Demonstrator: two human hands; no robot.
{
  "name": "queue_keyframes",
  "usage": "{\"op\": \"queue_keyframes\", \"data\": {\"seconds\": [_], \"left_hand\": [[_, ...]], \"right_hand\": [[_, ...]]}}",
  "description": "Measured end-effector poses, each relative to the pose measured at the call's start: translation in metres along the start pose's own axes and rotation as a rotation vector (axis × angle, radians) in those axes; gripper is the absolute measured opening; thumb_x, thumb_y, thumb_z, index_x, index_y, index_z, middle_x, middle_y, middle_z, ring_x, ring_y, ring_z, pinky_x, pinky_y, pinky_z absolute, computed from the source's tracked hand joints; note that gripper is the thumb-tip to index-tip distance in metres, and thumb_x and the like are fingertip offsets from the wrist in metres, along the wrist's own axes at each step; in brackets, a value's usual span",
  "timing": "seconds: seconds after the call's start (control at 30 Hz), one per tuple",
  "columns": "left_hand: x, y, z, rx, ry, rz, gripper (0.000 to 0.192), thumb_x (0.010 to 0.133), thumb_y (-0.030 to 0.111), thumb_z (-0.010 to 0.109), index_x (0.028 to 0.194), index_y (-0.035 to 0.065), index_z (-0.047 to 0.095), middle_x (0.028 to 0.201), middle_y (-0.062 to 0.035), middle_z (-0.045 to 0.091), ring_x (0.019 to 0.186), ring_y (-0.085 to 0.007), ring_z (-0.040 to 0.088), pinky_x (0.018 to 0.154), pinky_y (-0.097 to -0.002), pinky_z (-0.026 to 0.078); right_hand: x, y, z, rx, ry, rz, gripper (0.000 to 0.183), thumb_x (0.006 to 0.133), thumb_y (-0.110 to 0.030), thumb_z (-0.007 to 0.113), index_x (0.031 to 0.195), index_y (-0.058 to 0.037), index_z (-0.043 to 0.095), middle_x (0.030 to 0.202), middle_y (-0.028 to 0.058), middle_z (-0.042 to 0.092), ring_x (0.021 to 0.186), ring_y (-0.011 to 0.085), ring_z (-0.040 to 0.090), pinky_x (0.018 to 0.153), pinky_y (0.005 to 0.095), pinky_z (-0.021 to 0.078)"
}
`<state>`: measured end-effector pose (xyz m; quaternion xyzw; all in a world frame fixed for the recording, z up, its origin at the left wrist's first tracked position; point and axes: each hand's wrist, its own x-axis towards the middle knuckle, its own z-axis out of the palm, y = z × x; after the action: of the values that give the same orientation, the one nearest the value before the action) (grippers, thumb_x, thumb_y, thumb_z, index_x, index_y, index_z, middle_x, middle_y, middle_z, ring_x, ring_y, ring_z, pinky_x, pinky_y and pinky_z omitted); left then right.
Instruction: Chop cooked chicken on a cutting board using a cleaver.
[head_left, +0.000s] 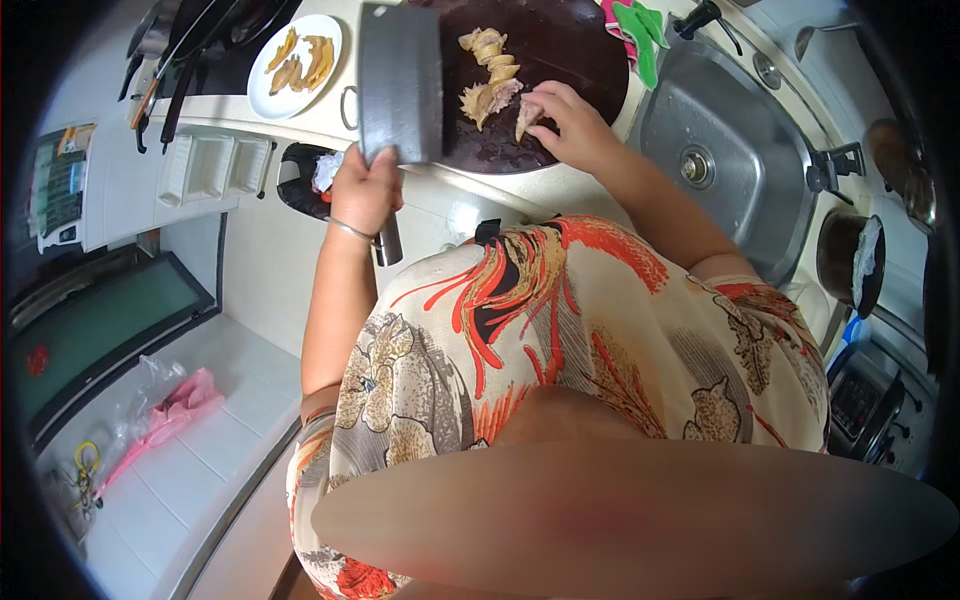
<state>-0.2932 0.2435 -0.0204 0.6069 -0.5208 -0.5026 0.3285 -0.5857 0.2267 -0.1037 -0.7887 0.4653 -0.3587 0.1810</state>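
Note:
A broad cleaver with a dark handle is gripped in my left hand, its blade raised at the left edge of a dark round chopping board. Between the thumb and fingers of my right hand is a small piece of meat, over the board's near part. Beside it lie cut pieces of cooked poultry in a rough column. A white plate to the left holds several yellowish meat pieces.
A steel sink is at the right, with green and pink cloths between it and the board. Pans stand at the upper left. An open black bin sits below the counter edge. A dark pot is at the far right.

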Motion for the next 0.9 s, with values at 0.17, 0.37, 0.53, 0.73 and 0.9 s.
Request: {"op": "queue_keyframes", "data": {"seconds": [0.17,0.37,0.53,0.73,0.9], "left_hand": [[0.019,-0.034,-0.027,-0.379,-0.106,-0.231,0.012,0.090,0.015,0.048,0.084,0.0050,0.046,0.057,-0.0029,0.049,0.040,-0.0118,0.045,0.037,-0.0267,0.042],[0.050,-0.037,-0.012,-0.424,-0.241,-0.284,0.008,0.090,0.014,0.049,0.089,0.0077,0.045,0.059,-0.0018,0.048,0.042,-0.0113,0.044,0.038,-0.0267,0.041],[0.062,-0.017,0.023,-0.144,-0.433,-0.205,0.014,0.089,0.015,0.052,0.093,0.0043,0.044,0.060,-0.0025,0.048,0.043,-0.0114,0.046,0.039,-0.0258,0.041],[0.045,0.011,0.068,-0.077,-0.561,-0.086,0.015,0.089,0.015,0.051,0.092,0.0026,0.044,0.060,-0.0030,0.049,0.044,-0.0119,0.047,0.041,-0.0268,0.041],[0.031,0.015,0.031,-0.156,-0.514,-0.021,0.014,0.090,0.014,0.049,0.093,0.0028,0.043,0.061,-0.0049,0.050,0.044,-0.0130,0.047,0.040,-0.0277,0.041]], "right_hand": [[0.029,-0.014,0.009,-0.277,0.012,-0.112,0.064,0.067,-0.028,0.075,0.125,-0.0201,0.049,0.130,0.0117,0.038,0.120,0.0349,0.038,0.095,0.0479,0.0371],[0.072,0.004,-0.001,-0.435,-0.135,-0.199,0.089,0.056,-0.053,0.076,0.134,-0.0278,0.040,0.144,0.0138,0.020,0.130,0.0429,0.019,0.100,0.0624,0.0231],[0.075,0.010,0.006,-0.219,-0.081,-0.173,0.085,0.056,-0.050,0.077,0.131,-0.0261,0.044,0.141,0.0169,0.025,0.127,0.0474,0.021,0.102,0.0561,0.0258],[0.050,0.008,-0.035,-0.313,0.164,-0.108,0.072,0.054,-0.041,0.081,0.120,-0.0249,0.057,0.135,0.0167,0.034,0.124,0.0472,0.026,0.101,0.0533,0.0283],[0.092,-0.023,-0.024,-0.245,0.198,-0.247,0.069,0.056,-0.037,0.081,0.119,-0.0232,0.057,0.131,0.0165,0.039,0.122,0.0458,0.029,0.101,0.0529,0.0284]]}}
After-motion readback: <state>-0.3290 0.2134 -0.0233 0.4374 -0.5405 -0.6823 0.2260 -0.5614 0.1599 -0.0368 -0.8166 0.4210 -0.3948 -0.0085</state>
